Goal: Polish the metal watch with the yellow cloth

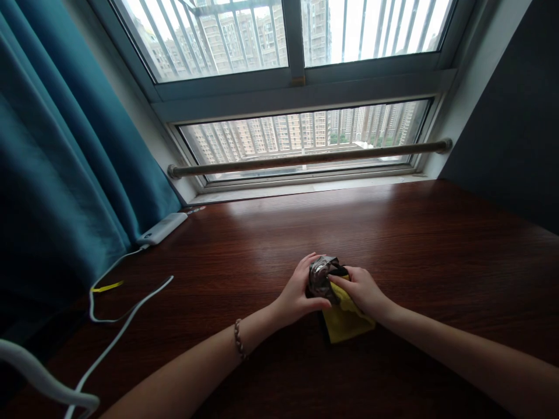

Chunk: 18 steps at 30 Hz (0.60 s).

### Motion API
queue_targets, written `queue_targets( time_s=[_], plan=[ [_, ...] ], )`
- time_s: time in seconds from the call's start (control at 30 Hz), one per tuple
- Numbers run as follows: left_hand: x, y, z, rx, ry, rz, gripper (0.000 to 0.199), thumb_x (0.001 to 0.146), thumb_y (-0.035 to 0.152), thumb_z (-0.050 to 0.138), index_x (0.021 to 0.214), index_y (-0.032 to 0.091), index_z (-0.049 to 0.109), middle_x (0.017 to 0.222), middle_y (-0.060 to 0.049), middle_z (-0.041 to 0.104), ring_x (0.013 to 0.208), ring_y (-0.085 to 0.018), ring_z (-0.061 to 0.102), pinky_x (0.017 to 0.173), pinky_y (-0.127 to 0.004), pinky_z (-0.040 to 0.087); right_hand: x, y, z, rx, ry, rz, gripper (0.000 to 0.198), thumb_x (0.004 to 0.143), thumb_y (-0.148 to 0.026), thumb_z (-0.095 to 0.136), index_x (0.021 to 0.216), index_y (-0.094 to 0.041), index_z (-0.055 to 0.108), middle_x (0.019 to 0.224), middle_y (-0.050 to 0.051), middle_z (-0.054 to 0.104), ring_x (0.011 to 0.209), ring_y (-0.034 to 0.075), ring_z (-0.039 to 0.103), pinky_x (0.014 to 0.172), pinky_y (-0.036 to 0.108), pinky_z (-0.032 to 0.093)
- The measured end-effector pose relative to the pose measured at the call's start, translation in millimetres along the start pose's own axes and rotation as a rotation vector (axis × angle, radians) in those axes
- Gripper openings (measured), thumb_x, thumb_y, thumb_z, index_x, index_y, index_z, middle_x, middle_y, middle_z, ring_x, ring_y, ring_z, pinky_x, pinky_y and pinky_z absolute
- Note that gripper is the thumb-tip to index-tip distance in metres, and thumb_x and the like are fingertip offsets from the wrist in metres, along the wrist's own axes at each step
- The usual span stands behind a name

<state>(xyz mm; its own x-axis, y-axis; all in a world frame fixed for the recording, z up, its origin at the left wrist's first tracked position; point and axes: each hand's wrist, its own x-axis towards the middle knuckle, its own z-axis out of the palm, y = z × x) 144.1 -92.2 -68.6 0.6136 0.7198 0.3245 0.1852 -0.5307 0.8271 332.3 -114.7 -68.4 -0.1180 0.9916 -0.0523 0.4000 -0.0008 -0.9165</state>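
A crumpled, shiny dark wrapper-like bundle point(322, 273) sits on the dark wooden table point(393, 233) just in front of me. My left hand point(298, 294) cups its left side, thumb under the front. My right hand point(362, 291) grips its right side and presses on a yellow cloth point(345, 323) that lies under the bundle and sticks out toward me. A braided bracelet point(238, 339) is on my left wrist. What the bundle contains is hidden.
A white power bank point(162, 228) lies at the table's back left, its white cable point(117, 329) looping toward the front left with a yellow tie point(107, 286). Teal curtain point(56, 174) hangs at left. A window with a wooden rail point(310, 157) runs behind.
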Motion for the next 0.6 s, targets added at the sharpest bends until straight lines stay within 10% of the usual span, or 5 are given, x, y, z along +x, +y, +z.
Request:
queue_targets(
  time_s=[0.2,0.6],
  plan=[
    [-7,3,6,0.01,0.082,-0.03,0.107,0.056,0.038,0.081,0.14,0.023,0.017,0.142,-0.015,0.037,0.131,-0.029,0.038,0.112,-0.045,0.028,2,-1,0,-0.003,-0.003,-0.027,0.046,0.074,-0.056,0.053,0.074,-0.011,0.065,0.074,0.007,0.062,0.07,0.019,0.052,0.062,0.026,0.035],
    [-3,14,-4,-0.164,0.013,-0.193,0.092,0.054,0.036,0.081,0.133,0.016,0.039,0.125,-0.014,0.056,0.115,-0.029,0.053,0.103,-0.044,0.039,-4,0,-2,-0.034,-0.016,-0.072,0.045,0.078,-0.055,0.054,0.079,-0.013,0.068,0.076,0.005,0.064,0.073,0.019,0.056,0.064,0.026,0.036]
  ],
)
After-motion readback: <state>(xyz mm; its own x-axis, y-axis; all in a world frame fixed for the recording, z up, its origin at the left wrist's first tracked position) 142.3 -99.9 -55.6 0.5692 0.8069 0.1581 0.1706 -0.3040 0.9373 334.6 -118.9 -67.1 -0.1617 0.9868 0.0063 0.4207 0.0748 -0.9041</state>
